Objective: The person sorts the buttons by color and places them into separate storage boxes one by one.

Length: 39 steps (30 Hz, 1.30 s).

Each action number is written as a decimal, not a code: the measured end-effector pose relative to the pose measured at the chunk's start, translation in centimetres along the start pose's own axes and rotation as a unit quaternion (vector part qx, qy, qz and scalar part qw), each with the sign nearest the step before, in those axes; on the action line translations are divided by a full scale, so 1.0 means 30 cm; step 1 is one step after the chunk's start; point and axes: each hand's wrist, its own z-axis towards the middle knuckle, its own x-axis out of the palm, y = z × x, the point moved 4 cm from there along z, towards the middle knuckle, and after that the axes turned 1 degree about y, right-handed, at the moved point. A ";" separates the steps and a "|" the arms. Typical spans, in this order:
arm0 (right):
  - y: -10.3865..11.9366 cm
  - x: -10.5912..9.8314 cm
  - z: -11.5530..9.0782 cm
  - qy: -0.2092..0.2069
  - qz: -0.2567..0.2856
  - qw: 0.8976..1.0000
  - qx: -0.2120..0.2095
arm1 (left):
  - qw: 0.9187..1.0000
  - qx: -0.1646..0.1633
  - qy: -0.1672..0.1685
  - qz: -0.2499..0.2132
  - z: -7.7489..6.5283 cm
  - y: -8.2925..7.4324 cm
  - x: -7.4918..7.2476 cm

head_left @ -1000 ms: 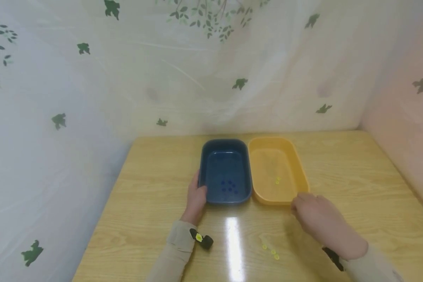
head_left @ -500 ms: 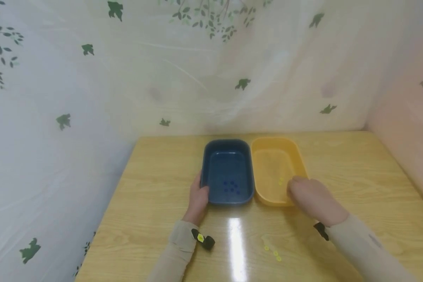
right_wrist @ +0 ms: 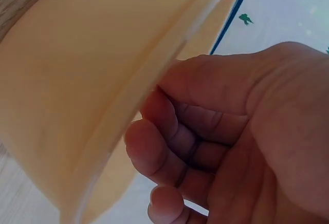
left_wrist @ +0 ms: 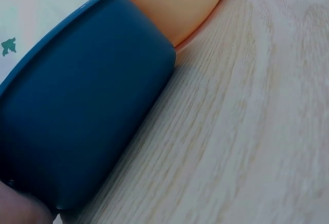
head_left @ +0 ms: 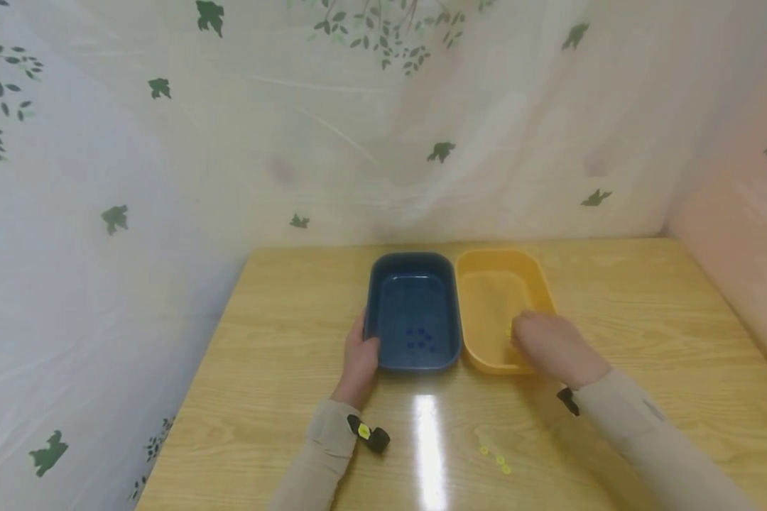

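My left hand (head_left: 356, 363) holds the near left corner of a dark blue tray (head_left: 412, 264), thumb at the front and fingers along its left side. Several small dark blue pieces (head_left: 421, 338) lie inside that tray. Over the near right part of a yellow tray (head_left: 486, 363) is my right hand (head_left: 557, 346), its fingers curled and thumb against the forefinger. Whether a small piece sits between those fingertips I cannot tell. A small yellow piece (head_left: 509, 331) shows beside the fingertips. In the right wrist view the tray's rim (right_wrist: 139, 88) partly covers the fingertips.
Small yellow ring-shaped pieces (head_left: 501, 460) lie on the wooden table (head_left: 294, 319) in front of the yellow tray. The two trays stand side by side. A pale curtain (head_left: 358, 177) with leaf patterns hangs behind the table and along its sides.
My right hand has moved from the yellow tray's near right corner forward and left, over its inside. The left hand stays on the blue tray. The head view has shifted slightly.
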 end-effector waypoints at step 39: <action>-0.027 0.074 0.053 0.016 0.005 0.999 0.027 | 1.000 0.001 0.000 0.022 -0.002 -0.004 -0.008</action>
